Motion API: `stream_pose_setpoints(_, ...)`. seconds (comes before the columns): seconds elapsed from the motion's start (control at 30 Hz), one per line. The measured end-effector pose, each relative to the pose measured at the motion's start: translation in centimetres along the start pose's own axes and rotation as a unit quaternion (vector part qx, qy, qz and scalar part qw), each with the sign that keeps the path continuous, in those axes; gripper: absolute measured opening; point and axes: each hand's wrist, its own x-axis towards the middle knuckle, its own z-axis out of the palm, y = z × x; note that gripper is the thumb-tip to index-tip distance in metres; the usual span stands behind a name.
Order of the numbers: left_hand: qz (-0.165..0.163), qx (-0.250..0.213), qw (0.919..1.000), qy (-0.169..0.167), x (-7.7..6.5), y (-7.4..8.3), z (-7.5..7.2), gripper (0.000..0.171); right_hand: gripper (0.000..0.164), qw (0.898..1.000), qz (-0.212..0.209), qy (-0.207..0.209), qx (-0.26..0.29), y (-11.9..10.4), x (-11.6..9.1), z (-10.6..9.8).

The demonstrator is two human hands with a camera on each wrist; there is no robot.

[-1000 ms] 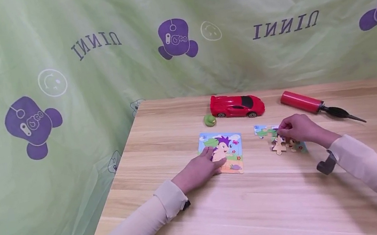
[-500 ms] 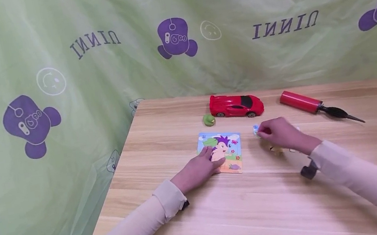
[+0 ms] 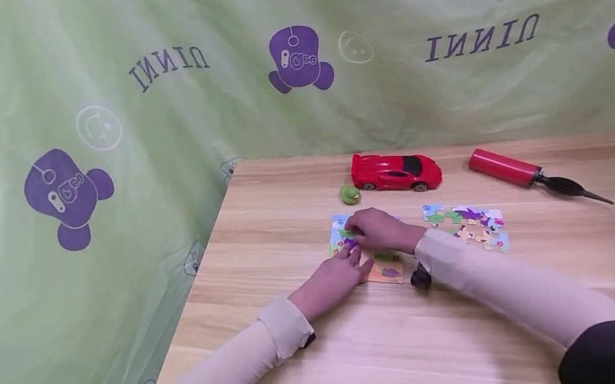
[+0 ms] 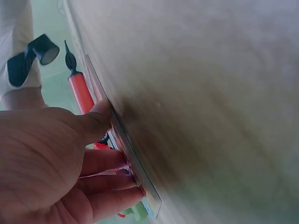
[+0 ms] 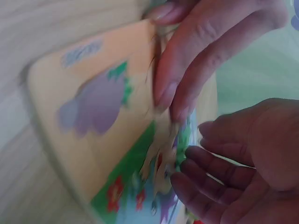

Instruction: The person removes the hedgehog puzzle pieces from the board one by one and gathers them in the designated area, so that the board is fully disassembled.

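Note:
A square hedgehog jigsaw board (image 3: 385,269) lies on the wooden table, partly covered by both hands. My left hand (image 3: 330,282) rests on its near left part, thumb (image 4: 100,116) at the near edge and fairly straight fingers (image 4: 114,200) on the picture. My right hand (image 3: 381,231) is over the upper part of the board, fingers bent. In the right wrist view its fingertips (image 5: 177,179) point at the hedgehog picture, close to the left hand's fingers; I cannot tell whether a piece is pinched there. Loose jigsaw pieces (image 3: 471,214) lie right of the board, partly fitted together.
A red toy car (image 3: 396,172) stands behind the board, with a small green toy (image 3: 350,195) beside it. Toward the back right lies a red hand pump (image 3: 503,168) with a black nozzle. A green patterned curtain (image 3: 247,114) hangs behind the table (image 3: 264,225).
My right hand has moved left from the loose pieces to the board, beside my left hand, uncovering those pieces. My left hand has stayed on the board. The head view has shifted slightly.

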Motion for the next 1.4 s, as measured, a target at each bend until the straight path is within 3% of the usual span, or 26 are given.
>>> stream_pose_setpoints(0.17, 0.011, 0.036, 0.9988, 0.031, 0.1, 0.1, -0.4, 0.031, 0.011, 1.000, 0.018, -0.017, -0.002, -1.1, 0.8, -0.1)
stream_pose_setpoints(0.27, 0.020, 0.047, 0.9984, 0.026, 0.1, 0.1, -0.6, 0.031, 0.022, 0.999, 0.042, -0.028, 0.015, -1.4, 1.2, -0.2)
stream_pose_setpoints(0.37, 0.030, 0.053, 0.9981, 0.009, 0.0, 0.2, -0.8, 0.032, 0.022, 0.996, 0.073, -0.039, 0.043, -1.4, 1.3, -0.2)
stream_pose_setpoints(0.5, 0.028, 0.036, 0.9990, -0.004, 0.0, 0.4, -0.8, 0.031, 0.012, 0.990, 0.110, -0.051, 0.071, -1.2, 1.4, 0.0)
stream_pose_setpoints(0.7, 0.013, 0.008, 0.9998, -0.010, -0.1, 0.4, -0.8, 0.033, 0.013, 0.985, 0.136, -0.071, 0.082, -1.2, 1.7, 0.0)
stream_pose_setpoints(0.87, 0.011, -0.015, 0.9997, -0.014, -0.3, 0.5, -0.6, 0.038, 0.013, 0.983, 0.139, -0.090, 0.080, -1.1, 2.1, -0.1)
stream_pose_setpoints(1.1, 0.018, 0.010, 0.9995, -0.022, -0.5, 0.7, -0.7, 0.043, 0.008, 0.981, 0.139, -0.062, 0.120, -0.3, 2.1, -0.2)
stream_pose_setpoints(1.4, 0.006, -0.026, 0.9996, 0.012, -0.8, 1.0, -0.3, 0.037, 0.009, 0.984, 0.110, -0.060, 0.124, 0.1, 1.9, -0.4)
